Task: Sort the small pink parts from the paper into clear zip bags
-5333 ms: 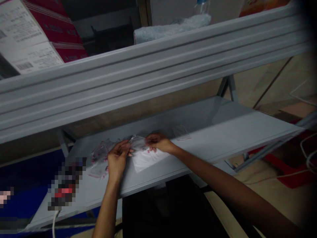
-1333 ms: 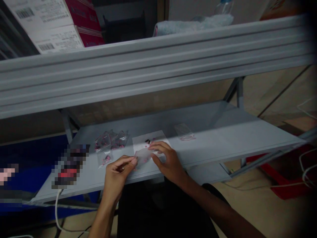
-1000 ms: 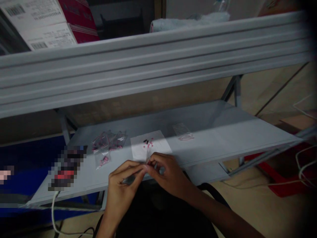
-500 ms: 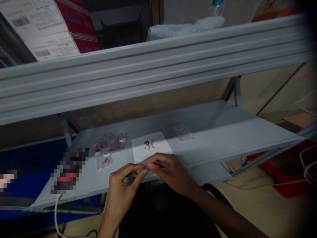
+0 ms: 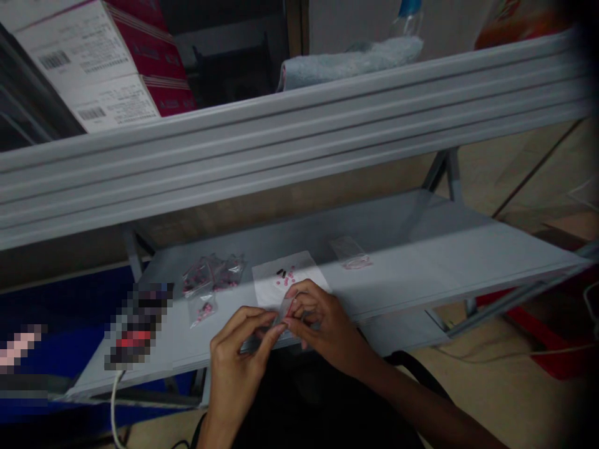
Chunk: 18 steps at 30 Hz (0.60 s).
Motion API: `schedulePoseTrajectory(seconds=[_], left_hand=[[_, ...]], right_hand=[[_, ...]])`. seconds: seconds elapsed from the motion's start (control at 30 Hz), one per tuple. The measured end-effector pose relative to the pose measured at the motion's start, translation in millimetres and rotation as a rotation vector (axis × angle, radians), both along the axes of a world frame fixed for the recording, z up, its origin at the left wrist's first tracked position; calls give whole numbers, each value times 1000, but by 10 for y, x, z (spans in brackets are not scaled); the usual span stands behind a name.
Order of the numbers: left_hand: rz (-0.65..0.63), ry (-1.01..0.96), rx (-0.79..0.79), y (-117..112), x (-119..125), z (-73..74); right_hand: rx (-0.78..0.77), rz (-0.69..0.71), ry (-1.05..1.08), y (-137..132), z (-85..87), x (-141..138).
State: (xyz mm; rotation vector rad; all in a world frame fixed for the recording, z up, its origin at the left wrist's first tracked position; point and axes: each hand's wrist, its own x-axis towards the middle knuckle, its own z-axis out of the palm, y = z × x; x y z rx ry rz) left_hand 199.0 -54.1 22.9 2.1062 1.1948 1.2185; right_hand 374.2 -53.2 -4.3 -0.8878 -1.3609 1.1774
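Clear plastic, one small clear bag [image 5: 282, 313], mostly covered by fingertips; only a pale sliver shows between the hands, and whether anything is inside it cannot be made out. The light is dim and the right margin of the view falls into shadow.

Grey metal beam [image 5: 299, 134] crosses the whole frame and blocks the space behind it. Above it, cut off by the top edge: a white and red cardboard box [image 5: 107, 62] with barcode labels too blurred to read, a pale folded cloth [image 5: 346, 62], and the lower part of a bottle [image 5: 406, 15]. A pixelated block [image 5: 138, 324] at the left end of the table [image 5: 421, 249] hides whatever lies there; a white cable [image 5: 115, 405] hangs below it.

Left hand [image 5: 238, 358]: thumb and forefinger closed in a pinch on the bag's left end. Right hand [image 5: 322, 321]: fingers curled, tips pinching the bag's right and upper edge. The bag sits between the two hands, held over the table's front edge, just in front of a white paper sheet [image 5: 266, 290].

On the sheet: a small scatter of pink and dark pieces [image 5: 284, 277], apart from the hands. To the left: a heap of filled bags [image 5: 213, 274] and one single bag [image 5: 202, 310]. To the right, well apart: a flat bag [image 5: 350, 252].
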Motion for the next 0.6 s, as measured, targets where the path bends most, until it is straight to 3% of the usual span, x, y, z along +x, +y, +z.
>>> schedulePoseTrajectory(seconds=[0.13, 0.3, 0.47, 0.6], left_hand=[[-138, 37, -214, 24, -17, 27], [-249, 144, -360, 27, -51, 70], [-297, 187, -349, 27, -70, 53], [-218, 226, -278, 47, -42, 17]], right_hand=[[100, 77, -30, -13, 10, 17], [250, 111, -277, -37, 25, 54], [333, 102, -484, -78, 40, 76], [381, 82, -579, -100, 77, 45]])
